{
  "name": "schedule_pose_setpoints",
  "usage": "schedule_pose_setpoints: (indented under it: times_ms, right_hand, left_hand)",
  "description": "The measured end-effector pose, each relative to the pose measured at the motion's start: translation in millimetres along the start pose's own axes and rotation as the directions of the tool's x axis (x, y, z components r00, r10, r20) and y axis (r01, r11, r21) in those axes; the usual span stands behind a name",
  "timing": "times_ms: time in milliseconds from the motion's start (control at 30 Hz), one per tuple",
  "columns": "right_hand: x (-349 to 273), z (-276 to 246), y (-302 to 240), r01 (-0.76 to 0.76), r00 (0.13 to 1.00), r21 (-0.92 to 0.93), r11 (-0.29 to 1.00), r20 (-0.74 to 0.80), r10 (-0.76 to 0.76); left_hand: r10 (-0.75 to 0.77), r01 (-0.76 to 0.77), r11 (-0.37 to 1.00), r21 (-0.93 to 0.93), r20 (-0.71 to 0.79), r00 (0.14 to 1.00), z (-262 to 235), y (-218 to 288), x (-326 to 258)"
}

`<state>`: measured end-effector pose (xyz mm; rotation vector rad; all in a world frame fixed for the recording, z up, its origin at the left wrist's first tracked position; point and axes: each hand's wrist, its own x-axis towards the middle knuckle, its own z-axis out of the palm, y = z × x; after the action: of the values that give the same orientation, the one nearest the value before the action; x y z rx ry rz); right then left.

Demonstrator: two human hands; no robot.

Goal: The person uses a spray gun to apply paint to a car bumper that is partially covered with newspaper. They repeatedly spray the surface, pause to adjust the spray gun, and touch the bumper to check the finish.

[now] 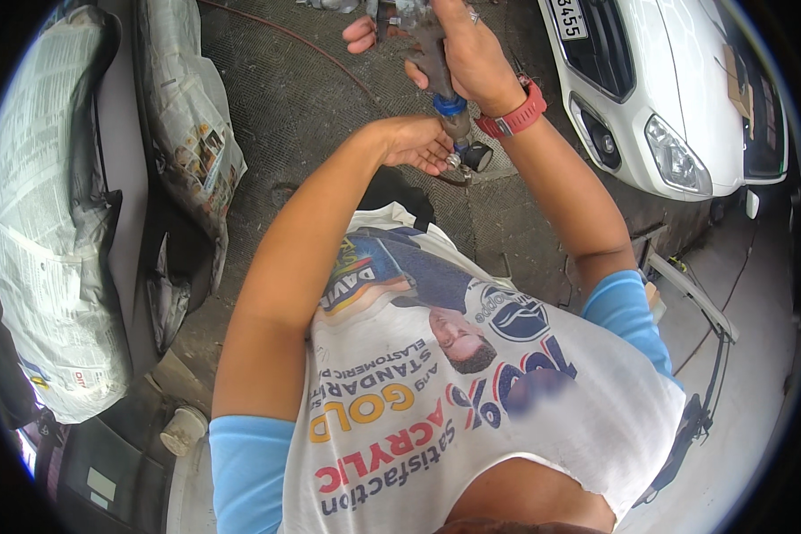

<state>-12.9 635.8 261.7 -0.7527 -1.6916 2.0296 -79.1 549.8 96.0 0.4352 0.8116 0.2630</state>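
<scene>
My right hand (481, 67), wearing a red wristwatch (514, 114), is closed around what looks like a spray gun (431, 60) with a stained grey body. Its upper end runs out of the picture at the top edge. A blue ring (450, 105) circles its lower part, and below that sit a metal fitting (459, 142) and a round black gauge (479, 157). From the left, my left hand (416, 144) reaches to this fitting, its fingers curled against it. The palm side of the left-hand grip is partly hidden.
A white car (676, 98) stands at the right. Newspaper-wrapped panels (49, 231) are at the left, with another wrapped piece (191, 116) beside them. A thin red hose (307, 42) lies on the dark textured floor. A whitish tub (184, 430) stands at the lower left.
</scene>
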Motion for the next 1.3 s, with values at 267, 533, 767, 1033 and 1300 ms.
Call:
schedule_pose_setpoints:
  times_ms: [267, 533, 767, 1033, 1300]
  right_hand:
    - [-3, -3, -1, -0.041, 0.997, -0.092, 0.995, 0.059, 0.047]
    - [-4, -11, 15, 0.006, 0.999, -0.084, 0.996, 0.039, -0.002]
    - [-2, -13, 28, 0.058, 0.998, -0.098, 0.993, 0.014, -0.057]
    - [-16, -26, 15, 0.013, 0.999, -0.104, 0.995, 0.046, -0.008]
    - [-31, -53, 38, 0.092, 0.992, -0.281, 0.955, 0.113, -0.063]
  left_hand:
    - [0.042, -0.040, 0.999, 0.035, -0.038, 0.998, -1, 4, -9]
    - [0.183, -0.178, 0.983, 0.044, -0.147, 0.972, -3, 28, -40]
    - [0.195, -0.185, 0.980, 0.073, -0.168, 0.966, -3, 27, -36]
    - [0.264, -0.261, 0.964, 0.042, -0.191, 0.945, 16, 35, -26]
    - [0.285, -0.301, 0.953, -0.034, -0.236, 0.929, 34, 30, -1]
